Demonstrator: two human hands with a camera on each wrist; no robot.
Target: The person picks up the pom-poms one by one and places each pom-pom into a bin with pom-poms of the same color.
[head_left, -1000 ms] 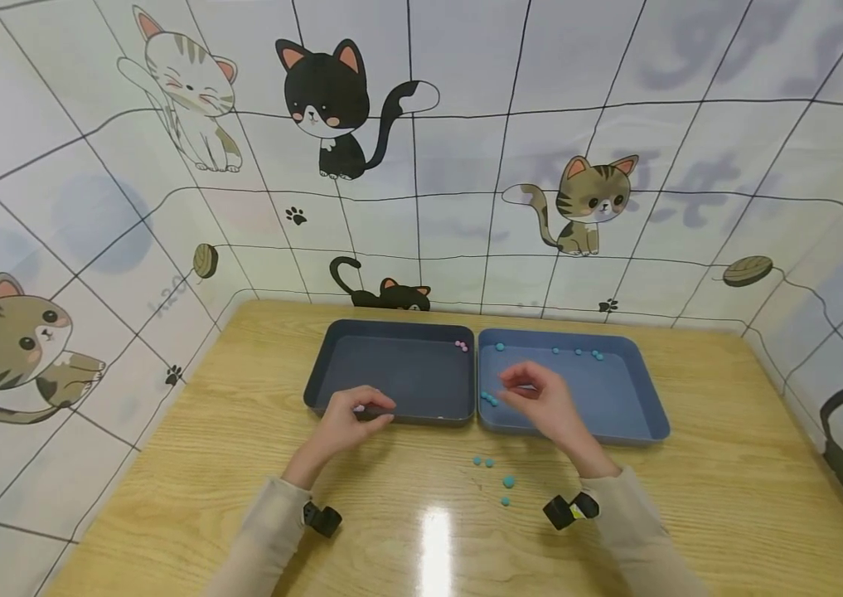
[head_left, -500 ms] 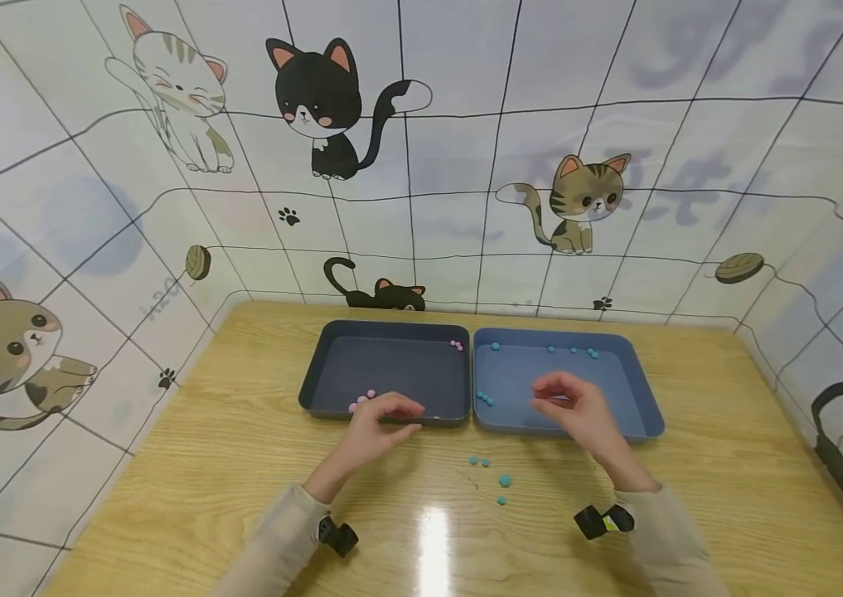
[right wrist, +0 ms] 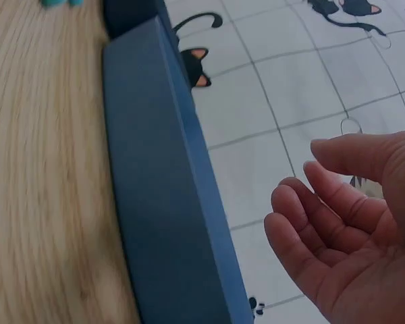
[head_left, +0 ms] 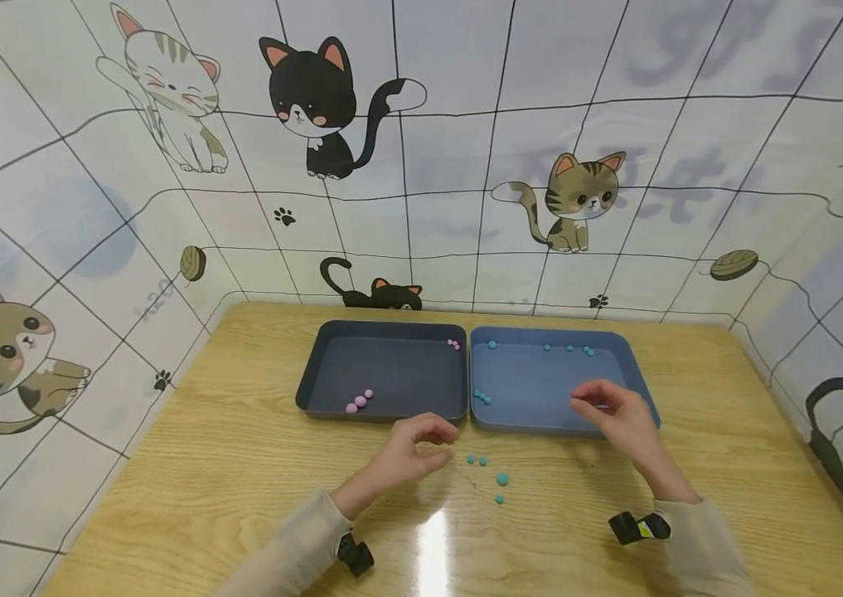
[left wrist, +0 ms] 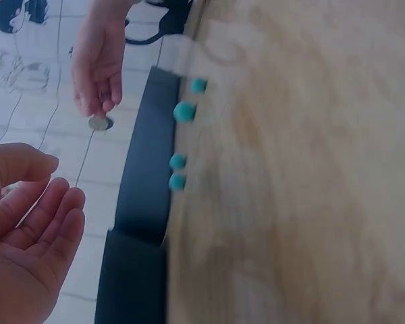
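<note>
My left hand (head_left: 409,454) hovers over the wood near the dark tray's front right corner, fingers softly bent and thumb apart. It holds nothing, as the left wrist view shows. Just right of it, several small turquoise balls (head_left: 502,479) lie on the table. Over the front right part of the blue tray (head_left: 533,381) is my right hand (head_left: 624,419). Its fingers are loosely curved with a gap to the thumb, and nothing is between them in the right wrist view. Several turquoise balls (head_left: 491,344) rest in that tray.
Left of the blue tray stands the dark grey tray (head_left: 406,373), their sides close together. Pink balls (head_left: 360,402) lie at its front left, and smaller pink ones (head_left: 454,343) in its back right corner. A cat-patterned sheet (head_left: 451,207) rises behind the wooden table (head_left: 227,464).
From the dark tray's front edge, my left hand has moved right and nearer, uncovering the pink balls there. My right hand has shifted right over the blue tray. The balls on the table stay put.
</note>
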